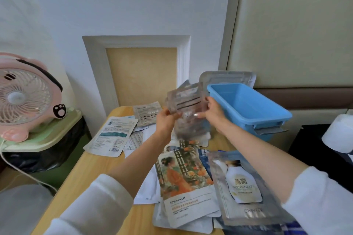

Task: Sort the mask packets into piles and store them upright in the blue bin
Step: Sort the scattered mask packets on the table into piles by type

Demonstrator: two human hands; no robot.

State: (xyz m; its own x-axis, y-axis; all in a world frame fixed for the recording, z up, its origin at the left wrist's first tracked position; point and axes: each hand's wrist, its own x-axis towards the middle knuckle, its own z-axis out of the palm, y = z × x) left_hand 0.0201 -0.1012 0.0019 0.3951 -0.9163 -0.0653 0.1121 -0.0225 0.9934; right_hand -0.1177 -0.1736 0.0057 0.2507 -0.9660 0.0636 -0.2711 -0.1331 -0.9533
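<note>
Both hands hold up a blurred stack of greyish-brown mask packets point(188, 109) above the wooden table point(91, 173). My left hand point(165, 120) grips the stack's left edge and my right hand point(212, 113) grips its right edge. Just right of the stack sits the blue bin point(248, 108), tilted, with nothing visible inside. Loose packets lie on the table: one with a painted woman in orange point(183, 181), a silver bird's nest packet point(242, 187), and white packets face down point(112, 135) at the left.
A pink desk fan point(24, 97) stands on a green-lidded stand at the left, its white cord trailing down. A grey packet point(227, 77) leans behind the bin. A white object point(338, 133) sits at the right edge. The wall is close behind the table.
</note>
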